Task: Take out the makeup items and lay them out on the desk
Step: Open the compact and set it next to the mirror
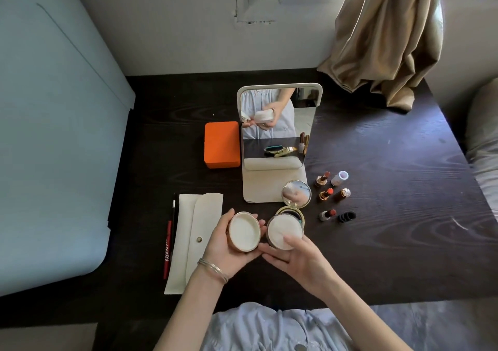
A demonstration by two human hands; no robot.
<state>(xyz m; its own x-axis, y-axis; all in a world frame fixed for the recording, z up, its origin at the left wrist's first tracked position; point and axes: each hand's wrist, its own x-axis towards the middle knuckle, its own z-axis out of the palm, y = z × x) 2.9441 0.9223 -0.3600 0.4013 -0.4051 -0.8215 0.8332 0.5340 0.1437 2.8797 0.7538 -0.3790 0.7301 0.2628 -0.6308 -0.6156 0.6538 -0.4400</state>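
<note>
My left hand holds a round white lid, inner side up, above the dark desk. Beside it, my right hand grips a round powder jar with a white puff on top, my thumb resting on the puff. Just behind the jar lies an open gold compact with its mirror lid raised. Several lipsticks stand uncapped to the right, with caps nearby. A white pouch lies flat at the left, with a red pencil and a black one along its left edge.
A standing mirror on a cream base faces me at the desk's middle. An orange box sits to its left. A beige curtain drapes onto the back right corner. A pale blue surface borders the desk's left.
</note>
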